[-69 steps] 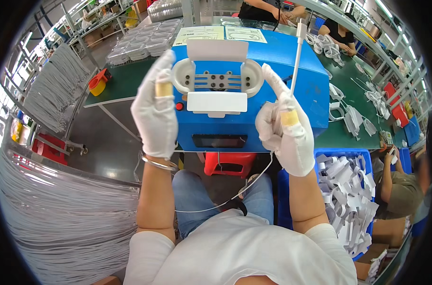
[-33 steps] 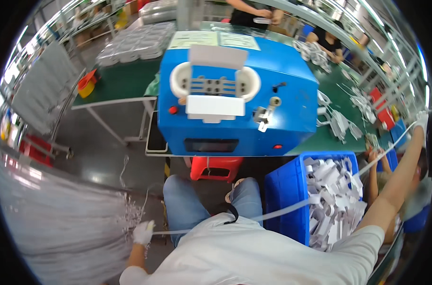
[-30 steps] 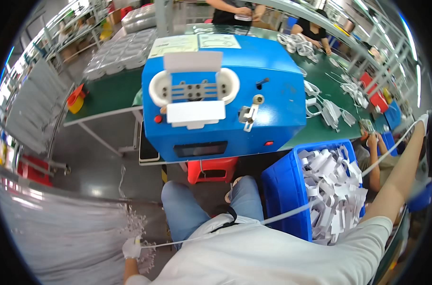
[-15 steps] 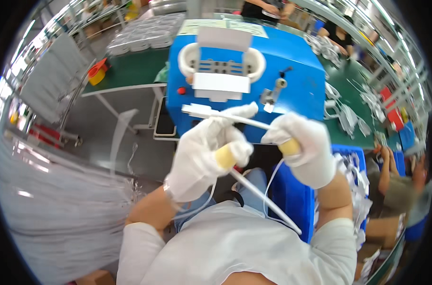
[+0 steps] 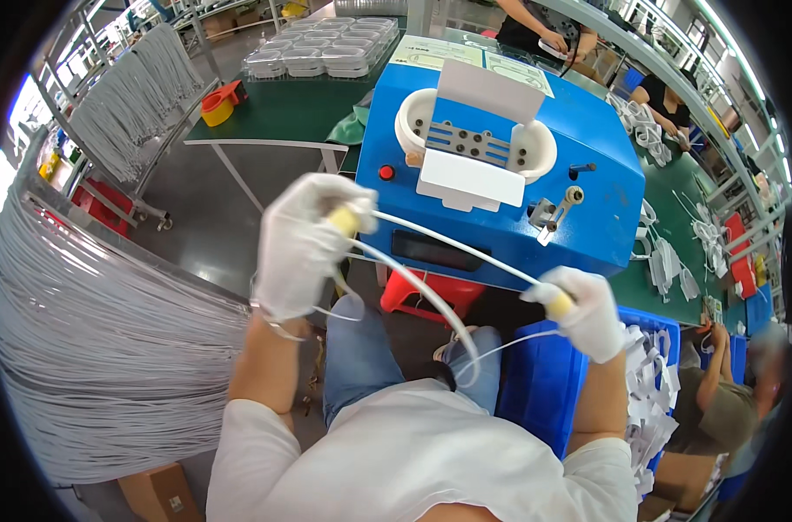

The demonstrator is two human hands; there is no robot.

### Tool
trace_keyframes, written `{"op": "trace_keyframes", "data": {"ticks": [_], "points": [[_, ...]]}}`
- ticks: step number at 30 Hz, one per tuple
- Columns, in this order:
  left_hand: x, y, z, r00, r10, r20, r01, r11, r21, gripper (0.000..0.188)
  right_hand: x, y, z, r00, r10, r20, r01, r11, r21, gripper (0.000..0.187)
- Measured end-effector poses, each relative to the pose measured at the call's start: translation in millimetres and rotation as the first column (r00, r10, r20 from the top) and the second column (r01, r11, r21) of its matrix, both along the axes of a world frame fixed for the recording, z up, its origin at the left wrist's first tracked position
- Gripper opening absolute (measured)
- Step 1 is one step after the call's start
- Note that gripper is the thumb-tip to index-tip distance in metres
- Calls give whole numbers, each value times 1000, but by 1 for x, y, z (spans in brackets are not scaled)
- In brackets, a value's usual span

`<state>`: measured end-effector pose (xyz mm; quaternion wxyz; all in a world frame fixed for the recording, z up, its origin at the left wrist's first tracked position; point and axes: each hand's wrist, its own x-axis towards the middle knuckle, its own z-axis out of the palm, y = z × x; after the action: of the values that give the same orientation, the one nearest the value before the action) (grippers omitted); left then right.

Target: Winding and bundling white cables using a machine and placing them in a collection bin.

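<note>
A white cable [image 5: 453,245] runs stretched between my two hands, in front of a blue machine. My left hand [image 5: 305,248], in a white glove with a yellow finger cover, is closed on the cable's left part. From below that hand a thicker loop of the cable hangs over my lap. My right hand [image 5: 583,313], gloved the same way, is closed on the right end of the stretched length, beside a blue bin. What lies inside each fist is hidden. A thin white strand trails from under my right hand to the loop.
The blue machine [image 5: 587,217] with a white twin-cup fixture stands on a green table [image 5: 274,117]. Clear trays [image 5: 326,52] sit behind. Bundled cables [image 5: 126,348] hang at left. A blue bin [image 5: 540,383] holds white pieces. A red stool [image 5: 413,294] stands below. Other people work at the back and right.
My hands have moved apart, the left one going left, and the cable between them is drawn out. The white flat block that stuck out by my left hand has gone from sight. The view has shifted.
</note>
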<state>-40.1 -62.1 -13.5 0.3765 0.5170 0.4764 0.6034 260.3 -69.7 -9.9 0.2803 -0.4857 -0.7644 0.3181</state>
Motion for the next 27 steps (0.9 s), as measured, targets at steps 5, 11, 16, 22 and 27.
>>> {"op": "trace_keyframes", "data": {"ticks": [5, 11, 16, 22, 27], "points": [[-41, -3, 29, 981, 175, -80, -173, 985, 24, 12, 58, -7, -3, 960, -256, -117, 243, 963, -120, 25], [-14, 31, 23, 981, -178, 74, 179, 984, -4, 16, 95, -1, -18, 883, -464, -76, 468, 851, 240, 18], [1, 50, 20, 985, -140, 98, 145, 988, -51, 15, 107, -8, -12, 848, -520, -107, 529, 814, 239, 18], [-3, 49, 16, 963, -163, 216, 168, 986, -5, 14, 94, -21, -11, 918, -383, 104, 367, 919, 143, 7], [-8, 53, 16, 953, -138, 269, 155, 987, -43, 12, 95, -34, -12, 957, -255, 140, 249, 967, 59, 16]]}}
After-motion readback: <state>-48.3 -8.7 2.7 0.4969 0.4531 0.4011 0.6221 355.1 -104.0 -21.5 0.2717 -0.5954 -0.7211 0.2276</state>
